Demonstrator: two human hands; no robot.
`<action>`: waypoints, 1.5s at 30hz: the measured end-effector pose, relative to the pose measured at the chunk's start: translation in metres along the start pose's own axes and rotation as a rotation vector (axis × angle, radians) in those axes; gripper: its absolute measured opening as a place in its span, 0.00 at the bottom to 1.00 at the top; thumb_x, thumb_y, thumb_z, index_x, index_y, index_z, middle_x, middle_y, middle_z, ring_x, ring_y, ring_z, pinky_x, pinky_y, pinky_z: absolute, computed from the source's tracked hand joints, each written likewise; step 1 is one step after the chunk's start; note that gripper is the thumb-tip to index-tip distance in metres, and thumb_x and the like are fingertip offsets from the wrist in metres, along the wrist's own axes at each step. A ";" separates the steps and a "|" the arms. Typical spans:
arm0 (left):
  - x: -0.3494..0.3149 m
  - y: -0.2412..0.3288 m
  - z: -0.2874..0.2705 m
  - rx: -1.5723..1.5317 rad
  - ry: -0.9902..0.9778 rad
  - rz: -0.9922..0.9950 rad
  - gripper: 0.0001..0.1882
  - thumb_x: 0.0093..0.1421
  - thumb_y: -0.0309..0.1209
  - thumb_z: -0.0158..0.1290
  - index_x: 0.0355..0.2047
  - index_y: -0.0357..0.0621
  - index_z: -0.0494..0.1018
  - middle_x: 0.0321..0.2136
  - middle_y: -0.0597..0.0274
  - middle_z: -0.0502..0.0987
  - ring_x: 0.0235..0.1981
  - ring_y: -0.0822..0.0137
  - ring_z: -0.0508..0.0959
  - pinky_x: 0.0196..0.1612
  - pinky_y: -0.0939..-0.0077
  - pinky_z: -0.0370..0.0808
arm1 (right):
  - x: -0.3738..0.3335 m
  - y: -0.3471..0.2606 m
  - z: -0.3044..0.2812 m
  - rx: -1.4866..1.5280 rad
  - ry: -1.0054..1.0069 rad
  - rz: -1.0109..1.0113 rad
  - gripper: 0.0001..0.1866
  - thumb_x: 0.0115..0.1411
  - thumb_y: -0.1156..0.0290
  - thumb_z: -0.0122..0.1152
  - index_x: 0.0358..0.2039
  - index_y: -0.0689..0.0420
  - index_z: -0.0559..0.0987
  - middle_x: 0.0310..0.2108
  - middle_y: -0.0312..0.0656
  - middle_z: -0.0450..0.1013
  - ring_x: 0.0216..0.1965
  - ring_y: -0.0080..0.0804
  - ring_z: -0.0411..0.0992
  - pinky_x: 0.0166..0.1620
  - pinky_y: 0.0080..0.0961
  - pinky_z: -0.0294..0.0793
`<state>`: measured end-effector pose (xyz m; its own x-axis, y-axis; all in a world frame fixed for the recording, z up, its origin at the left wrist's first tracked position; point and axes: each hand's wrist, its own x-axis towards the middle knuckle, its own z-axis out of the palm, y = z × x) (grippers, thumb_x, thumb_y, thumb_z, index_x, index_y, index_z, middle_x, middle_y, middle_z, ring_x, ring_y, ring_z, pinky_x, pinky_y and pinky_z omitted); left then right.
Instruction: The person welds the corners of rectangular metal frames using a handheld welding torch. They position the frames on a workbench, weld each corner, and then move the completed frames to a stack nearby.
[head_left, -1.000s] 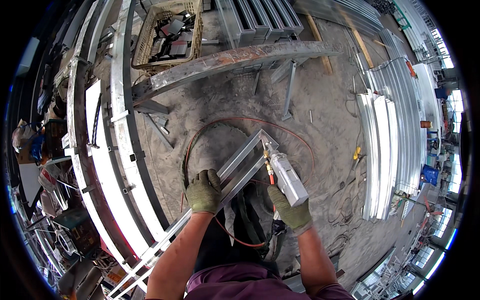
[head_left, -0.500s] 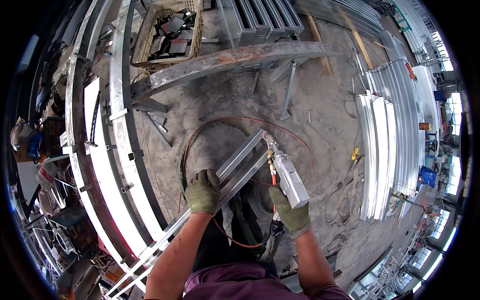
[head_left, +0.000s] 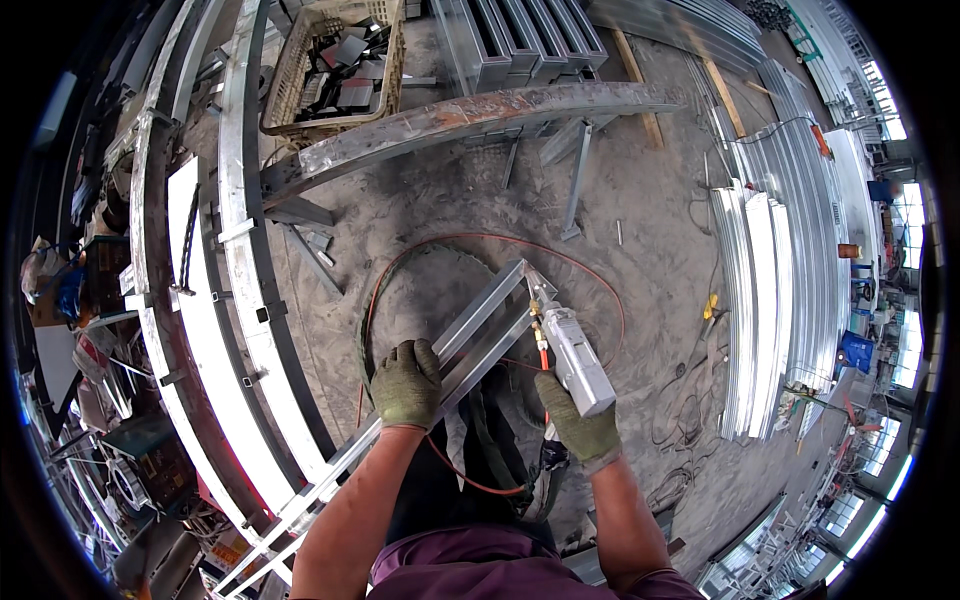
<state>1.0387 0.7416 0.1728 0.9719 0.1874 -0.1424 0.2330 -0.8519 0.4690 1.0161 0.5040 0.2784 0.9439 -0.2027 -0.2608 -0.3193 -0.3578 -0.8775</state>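
Note:
My left hand, in an olive-green work glove, is closed over a long silver metal frame of two parallel bars. This frame slants from the lower left up to the middle. In my right hand, gloved alike, is a grey handheld air tool with a narrow nose. That nose meets the frame's far end at the corner; exact contact is too small to tell. Beside the tool's body runs a brass fitting with a red hose. The fingers under the tool are partly hidden.
A curved steel beam on stands crosses ahead. Long metal beams stand at left, with a crate of metal offcuts behind. Shiny profiles are stacked at right. An orange-red hose loops over the concrete floor.
The air tool and my right hand have shifted very slightly left, the tool's nose pressing closer into the frame's end corner. My left hand stays in place on the frame.

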 end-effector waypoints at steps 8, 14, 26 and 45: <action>0.000 -0.005 0.004 0.001 -0.007 0.011 0.16 0.74 0.41 0.44 0.36 0.49 0.79 0.32 0.48 0.82 0.34 0.41 0.82 0.39 0.43 0.78 | 0.001 -0.001 0.002 -0.075 -0.012 -0.019 0.17 0.61 0.68 0.76 0.49 0.58 0.84 0.40 0.41 0.85 0.40 0.32 0.85 0.46 0.33 0.83; 0.000 -0.004 0.002 -0.015 -0.027 -0.001 0.16 0.74 0.41 0.45 0.37 0.49 0.79 0.33 0.48 0.82 0.35 0.40 0.82 0.40 0.43 0.77 | -0.001 0.001 0.003 -0.019 0.011 -0.010 0.16 0.61 0.67 0.76 0.48 0.58 0.85 0.39 0.41 0.85 0.39 0.32 0.85 0.44 0.32 0.83; 0.001 -0.001 -0.002 0.000 0.008 0.012 0.16 0.73 0.40 0.45 0.37 0.51 0.81 0.31 0.49 0.82 0.32 0.42 0.82 0.38 0.45 0.78 | 0.003 0.002 0.007 -0.060 0.068 -0.094 0.15 0.60 0.66 0.76 0.46 0.58 0.85 0.36 0.40 0.85 0.37 0.34 0.85 0.42 0.32 0.83; 0.000 -0.005 0.002 -0.015 -0.004 -0.010 0.16 0.74 0.40 0.45 0.38 0.49 0.80 0.32 0.47 0.82 0.32 0.41 0.82 0.38 0.43 0.78 | 0.000 0.002 -0.002 -0.047 -0.023 0.058 0.15 0.61 0.67 0.76 0.46 0.58 0.85 0.36 0.40 0.84 0.37 0.30 0.85 0.42 0.31 0.83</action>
<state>1.0376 0.7450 0.1682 0.9694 0.1935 -0.1510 0.2431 -0.8427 0.4803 1.0151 0.5019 0.2772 0.9251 -0.2039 -0.3203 -0.3767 -0.3882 -0.8411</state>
